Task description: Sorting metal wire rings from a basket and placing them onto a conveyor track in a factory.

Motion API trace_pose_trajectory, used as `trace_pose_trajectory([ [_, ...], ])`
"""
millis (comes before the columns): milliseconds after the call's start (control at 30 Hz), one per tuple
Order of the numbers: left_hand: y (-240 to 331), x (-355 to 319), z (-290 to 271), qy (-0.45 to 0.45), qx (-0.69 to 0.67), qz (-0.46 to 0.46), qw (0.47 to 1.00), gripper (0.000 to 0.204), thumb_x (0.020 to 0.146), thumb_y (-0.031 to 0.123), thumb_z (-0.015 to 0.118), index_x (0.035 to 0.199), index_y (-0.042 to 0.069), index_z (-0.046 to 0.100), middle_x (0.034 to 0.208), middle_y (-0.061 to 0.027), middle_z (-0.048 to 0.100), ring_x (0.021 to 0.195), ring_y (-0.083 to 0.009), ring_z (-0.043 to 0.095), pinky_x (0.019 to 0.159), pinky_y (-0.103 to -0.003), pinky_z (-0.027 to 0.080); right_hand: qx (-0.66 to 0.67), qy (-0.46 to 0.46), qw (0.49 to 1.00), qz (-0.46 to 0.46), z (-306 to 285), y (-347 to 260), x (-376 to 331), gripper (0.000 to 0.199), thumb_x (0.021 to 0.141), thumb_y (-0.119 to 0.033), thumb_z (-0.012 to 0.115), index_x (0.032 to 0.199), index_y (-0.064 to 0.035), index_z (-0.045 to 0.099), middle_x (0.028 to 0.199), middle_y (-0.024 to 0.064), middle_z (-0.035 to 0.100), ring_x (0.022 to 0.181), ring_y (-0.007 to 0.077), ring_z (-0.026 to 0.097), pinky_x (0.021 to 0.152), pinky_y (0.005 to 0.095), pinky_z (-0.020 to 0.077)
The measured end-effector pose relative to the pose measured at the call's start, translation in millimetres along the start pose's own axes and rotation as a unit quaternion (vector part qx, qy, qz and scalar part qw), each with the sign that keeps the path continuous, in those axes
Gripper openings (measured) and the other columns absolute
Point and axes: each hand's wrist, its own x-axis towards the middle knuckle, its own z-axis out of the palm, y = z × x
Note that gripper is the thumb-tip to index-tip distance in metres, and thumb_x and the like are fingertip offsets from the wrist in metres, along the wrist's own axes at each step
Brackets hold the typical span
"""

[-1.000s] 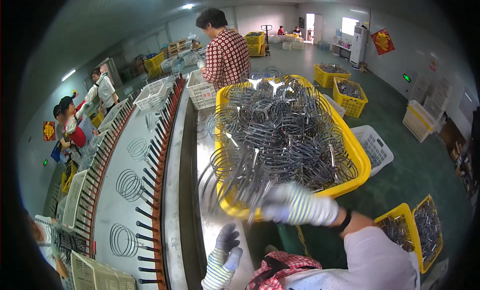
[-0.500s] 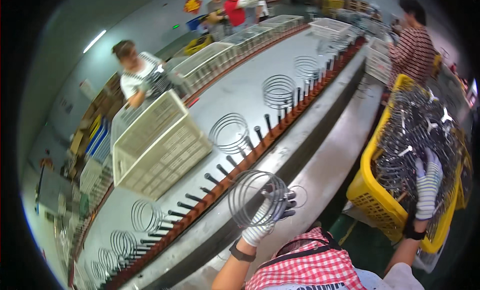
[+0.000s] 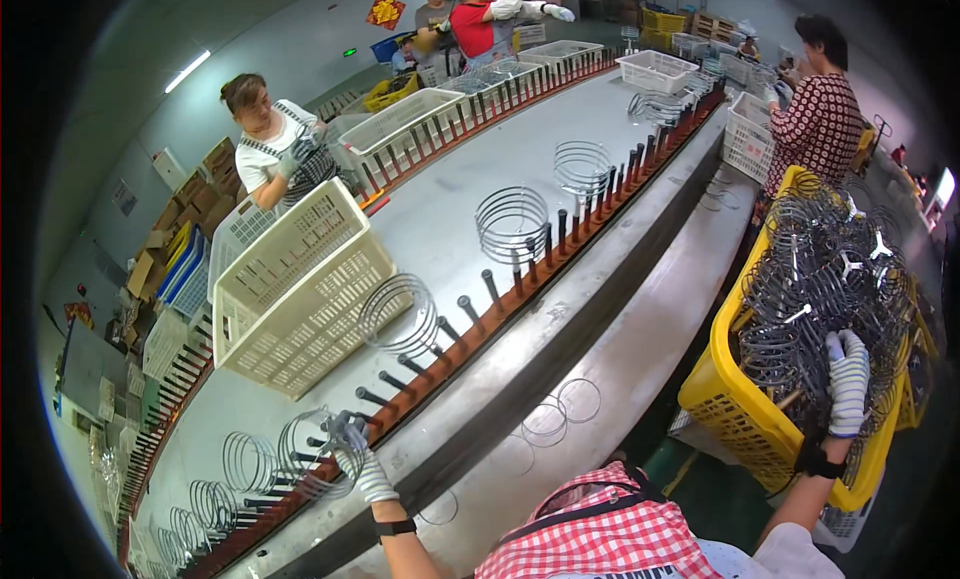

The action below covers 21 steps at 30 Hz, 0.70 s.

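Currently, left hand point(image 3: 358, 457) at the near end of the rail point(image 3: 480, 337), gloved, fingers closed on the edge of a wire coil point(image 3: 305, 457). Coil sits against the dark pegs point(image 3: 398, 381), which show through its loops; whether it is seated on one, cannot tell. Right hand point(image 3: 848, 384), gloved in stripes, well apart, over in the yellow crate point(image 3: 738, 414). Fingers laid along the pile point(image 3: 820, 289) of dark coils, thumb side partly apart; whether it grips any, cannot tell. White tips stand out among the wires. Dark band on each wrist.

More coils along the rail, both sides of the left hand: a close run toward the lower left, others spaced out up the line, all lying over the pale table point(image 3: 450, 194). Bin point(image 3: 305, 324), cream and slotted, on the table at left. Loose rings point(image 3: 566, 419) on the metal ledge point(image 3: 640, 304) between rail and wearer. Red checked cloth point(image 3: 590, 519) on the wearer's front.

Across the table, a co-worker point(image 3: 265, 149) in a white top, gloved hands together. Far right, another person point(image 3: 820, 124) in a patterned top, beyond the yellow crate.
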Motion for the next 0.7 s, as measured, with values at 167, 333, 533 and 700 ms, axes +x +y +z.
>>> trace_pose_trajectory([
  [167, 45.0, -25.1, 20.7, -0.023, 0.004, 0.020, 1.000, 0.034, 0.094, 0.023, 0.046, 0.117, -0.002, 0.048, 0.105, -0.0107, 0.054, 0.094, -0.0210, 0.058, 0.083, -0.032, 0.049, 0.046, 0.013, 0.999, 0.003, -5.6, 4.5, 2.1, 0.033, 0.084, -0.029, 0.061, 0.089, 0.0039, 0.061, 0.081, 0.0186, 0.063, 0.074, 0.0273, 0.059, 0.072, 0.0352, 0.0444],
  [333, 76.5, -37.2, 31.7, 0.001, 0.030, 0.040, 0.999, 0.035, 0.093, 0.028, 0.047, 0.106, -0.004, 0.051, 0.098, -0.0135, 0.056, 0.090, -0.0210, 0.058, 0.077, -0.031, 0.051, 0.186, 0.011, 0.982, 0.020, -7.1, 42.9, 12.4, 0.026, 0.088, -0.025, 0.059, 0.086, 0.0010, 0.060, 0.077, 0.0087, 0.059, 0.071, 0.0167, 0.049, 0.071, 0.0300, 0.0415],
  [533, 120.5, -20.6, 8.5, 0.063, -0.017, 0.131, 0.989, 0.028, 0.095, 0.026, 0.047, 0.095, -0.001, 0.055, 0.083, -0.0105, 0.059, 0.069, -0.0147, 0.060, 0.063, -0.025, 0.051, 0.328, 0.094, 0.934, 0.107, -24.8, 40.1, 16.8, 0.026, 0.089, -0.027, 0.059, 0.095, -0.0020, 0.060, 0.087, 0.0022, 0.059, 0.077, 0.0103, 0.050, 0.073, 0.0242, 0.0426],
  [700, 132.8, -32.1, 11.0, 0.079, -0.014, 0.162, 0.984, 0.027, 0.095, 0.026, 0.046, 0.091, 0.000, 0.053, 0.077, -0.0061, 0.055, 0.053, -0.0096, 0.046, 0.051, -0.025, 0.041, 0.327, 0.174, 0.928, 0.039, -42.6, 41.3, 16.2, 0.018, 0.089, -0.022, 0.059, 0.092, -0.0041, 0.061, 0.077, -0.0029, 0.054, 0.068, 0.0061, 0.045, 0.062, 0.0215, 0.0393],
])
